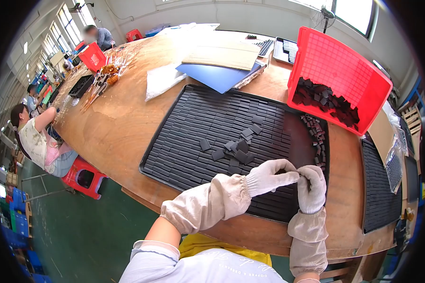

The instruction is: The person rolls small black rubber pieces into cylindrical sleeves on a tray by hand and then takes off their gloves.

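Past my shirt (208, 268), my left hand (272, 179) and right hand (311, 188) touch fingertips; whether they pinch anything, I can't tell. Below, rows of pieces (186, 134) fill most of the tray (295, 134); one strip (298, 150) is bare.

Shirt (198, 270) reads "COFFEE & DESSERTS" (script (230, 258) unclear).

Table (113, 127): tray (295, 141) with rows of strips (198, 120) across its left and middle, loose tiles (241, 156) atop those, small pieces (316, 137) along its right edge; crate (337, 70) at far right corner, heap of pieces (323, 97) inside; second tray (363, 188) farther right; plastic bag (161, 80) and cardboard sheet (222, 53) behind.
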Action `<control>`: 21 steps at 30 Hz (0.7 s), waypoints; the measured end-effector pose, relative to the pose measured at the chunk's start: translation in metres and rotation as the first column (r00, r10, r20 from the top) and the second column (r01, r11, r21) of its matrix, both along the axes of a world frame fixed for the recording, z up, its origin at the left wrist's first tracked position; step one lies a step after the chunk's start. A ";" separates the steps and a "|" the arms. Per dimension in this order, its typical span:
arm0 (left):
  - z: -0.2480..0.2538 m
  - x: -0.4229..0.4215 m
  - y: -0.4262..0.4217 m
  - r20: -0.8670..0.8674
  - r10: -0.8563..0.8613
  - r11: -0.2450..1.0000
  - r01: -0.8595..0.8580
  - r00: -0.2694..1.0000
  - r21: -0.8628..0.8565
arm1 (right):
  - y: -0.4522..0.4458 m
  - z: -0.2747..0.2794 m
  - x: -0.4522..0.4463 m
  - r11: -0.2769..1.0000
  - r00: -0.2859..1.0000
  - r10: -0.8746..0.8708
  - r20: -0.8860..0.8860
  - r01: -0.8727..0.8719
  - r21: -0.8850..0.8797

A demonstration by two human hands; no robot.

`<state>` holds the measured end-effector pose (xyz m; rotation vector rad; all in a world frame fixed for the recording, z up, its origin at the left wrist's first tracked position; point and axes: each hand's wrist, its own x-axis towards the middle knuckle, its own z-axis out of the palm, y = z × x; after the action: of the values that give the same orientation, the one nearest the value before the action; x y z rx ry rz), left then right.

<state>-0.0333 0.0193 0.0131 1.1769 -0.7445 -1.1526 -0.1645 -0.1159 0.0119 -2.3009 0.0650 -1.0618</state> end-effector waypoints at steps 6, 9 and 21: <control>0.002 0.000 0.001 0.152 0.032 0.997 -0.042 0.988 0.060 | 0.001 0.001 0.000 1.000 0.999 0.015 -0.048 -0.014 0.020; 0.003 0.001 0.001 0.132 0.001 0.998 -0.010 0.991 0.064 | -0.001 0.000 0.000 1.000 0.999 0.021 -0.044 -0.021 0.000; 0.004 0.001 0.000 -0.123 0.019 0.999 -0.013 0.992 0.051 | 0.000 0.004 -0.001 1.000 1.000 -0.016 -0.009 0.015 -0.016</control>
<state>-0.0322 0.0195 0.0173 1.1402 -0.6141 -1.2254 -0.1652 -0.1157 0.0162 -2.3231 0.0780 -1.0637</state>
